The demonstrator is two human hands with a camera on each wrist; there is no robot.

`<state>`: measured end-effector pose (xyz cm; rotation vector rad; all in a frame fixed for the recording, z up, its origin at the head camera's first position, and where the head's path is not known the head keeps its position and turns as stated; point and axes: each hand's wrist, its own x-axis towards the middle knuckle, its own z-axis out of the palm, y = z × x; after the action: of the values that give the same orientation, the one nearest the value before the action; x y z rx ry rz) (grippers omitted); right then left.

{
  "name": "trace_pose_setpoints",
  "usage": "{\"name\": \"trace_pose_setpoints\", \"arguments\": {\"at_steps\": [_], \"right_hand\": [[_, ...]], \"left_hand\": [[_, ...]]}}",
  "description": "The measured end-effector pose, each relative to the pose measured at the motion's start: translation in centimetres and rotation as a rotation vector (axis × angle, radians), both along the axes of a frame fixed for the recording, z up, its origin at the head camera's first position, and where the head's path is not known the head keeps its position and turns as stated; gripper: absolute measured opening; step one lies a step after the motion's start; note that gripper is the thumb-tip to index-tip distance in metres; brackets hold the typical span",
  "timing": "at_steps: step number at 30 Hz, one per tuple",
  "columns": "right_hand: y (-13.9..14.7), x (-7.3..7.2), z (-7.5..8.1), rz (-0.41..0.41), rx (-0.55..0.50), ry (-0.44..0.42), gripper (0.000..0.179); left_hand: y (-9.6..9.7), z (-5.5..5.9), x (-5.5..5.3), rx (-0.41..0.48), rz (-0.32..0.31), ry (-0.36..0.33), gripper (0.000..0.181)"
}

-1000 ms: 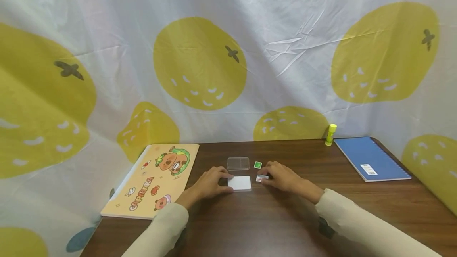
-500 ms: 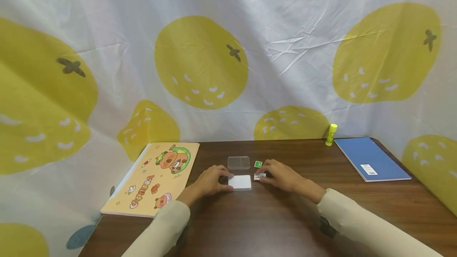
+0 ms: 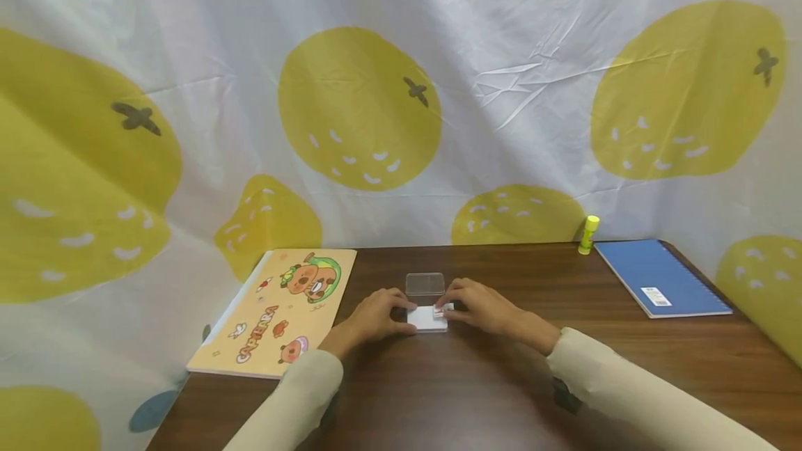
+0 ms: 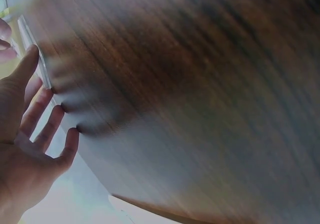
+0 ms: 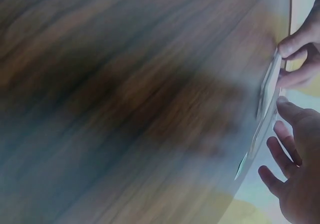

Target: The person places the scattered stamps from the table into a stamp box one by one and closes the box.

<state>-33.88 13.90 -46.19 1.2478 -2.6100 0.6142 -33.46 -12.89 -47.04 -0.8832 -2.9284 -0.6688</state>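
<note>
1 small white piece with reddish print (image 3: 441,311) is pinched between the thumb and fingers of a person's right hand (image 3: 481,306), held over the right end of a white rectangular block (image 3: 423,321). Whether the piece touches the block cannot be told. The block has a clear rim and lies flat on a dark wood-grain table (image 3: 438,388), centred in front of the person, its long side running left to right. The left hand (image 3: 373,314) grips the block's left end, thumb at the near edge and index finger at the far edge; the left wrist view shows its other fingers spread loosely. The 2 hands are near each other, only the block's top between them.

Just beyond the block lies a shallow clear plastic tray (image 3: 425,284). In the right wrist view, a thin green-edged piece (image 5: 241,166) lies near the right hand, seen almost edge-on.

Farther left is a large tan book with cartoon capybaras (image 3: 282,319) on its cover. At the right, a blue spiral notebook (image 3: 651,270) bears 1 white label (image 3: 656,296), and a yellow-green glue stick (image 3: 588,235) stands upright just beside it at the table's back edge. Behind hangs a whitish curtain (image 3: 501,138) printed with big yellow fruit. The person's 2 sleeves (image 3: 633,381) are cream-coloured.
</note>
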Motion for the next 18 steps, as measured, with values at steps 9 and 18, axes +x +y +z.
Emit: {"name": "trace_pose_setpoints", "arguments": {"at_steps": [9, 18], "right_hand": [[-1.6, 0.0, -0.4, 0.017, 0.013, 0.015, 0.019], [-3.0, 0.0, -0.7, 0.010, 0.036, 0.037, 0.020]], "left_hand": [[0.1, 0.1, -0.2, -0.015, -0.011, 0.015, 0.047], [0.0, 0.3, -0.1, -0.032, 0.002, 0.006, 0.048]]}}
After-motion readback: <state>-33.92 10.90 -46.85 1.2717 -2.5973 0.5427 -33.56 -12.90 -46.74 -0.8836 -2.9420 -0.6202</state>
